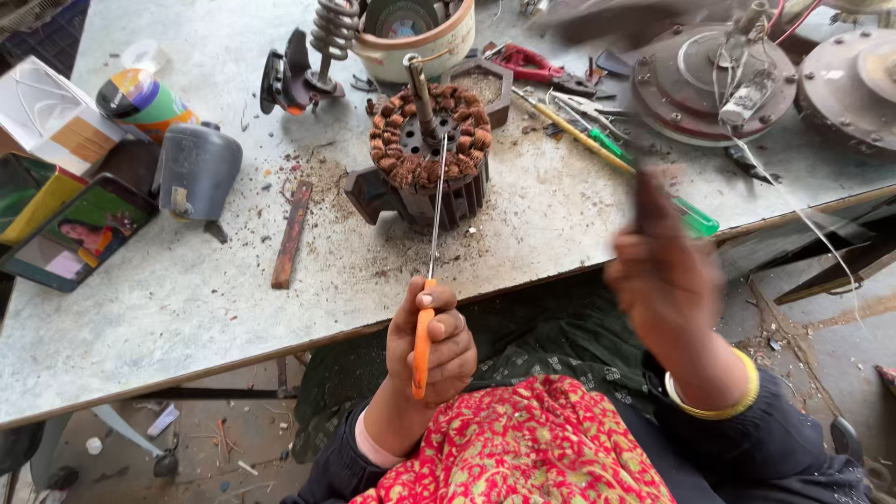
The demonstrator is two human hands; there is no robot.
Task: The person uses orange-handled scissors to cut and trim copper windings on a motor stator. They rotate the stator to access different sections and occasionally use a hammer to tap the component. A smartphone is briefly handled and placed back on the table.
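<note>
Left hand (pixel 431 341) closed in a firm grip around the orange handle of a long screwdriver (pixel 432 233), thumb on top, just off the near edge of the table (pixel 187 299). Thin steel shaft running up and away, tip buried among the copper windings of a motor stator (pixel 427 149) sitting mid-table, toward the far edge, on a dark finned housing. Upright shaft rising from the stator's centre. Brown dust and grit scattered round the base.

Right hand (pixel 667 275) raised over the near edge, right of the stator, blurred by motion; grip impossible to tell, though apparently holding nothing. Gold bangle on the wrist.

Nearby: green-handled screwdriver (pixel 644 182) lying near the right end of the table, red-handled pliers (pixel 527 63) by the far edge, a rusty flat bar (pixel 291 233) left of the stator, a grey capacitor (pixel 196 173) further left, a phone (pixel 70 238) close to the left edge, two round motor covers (pixel 714 79) at the far right corner.

Likely risks: tip slipping off a coil and scraping the enamelled wire or jabbing across the core, caused by levering at such a long reach with only one hand on the handle. Stator not clamped and resting on loose grit, so liable to slide or tip under a sideways push. Dust flicking upward toward the face.
</note>
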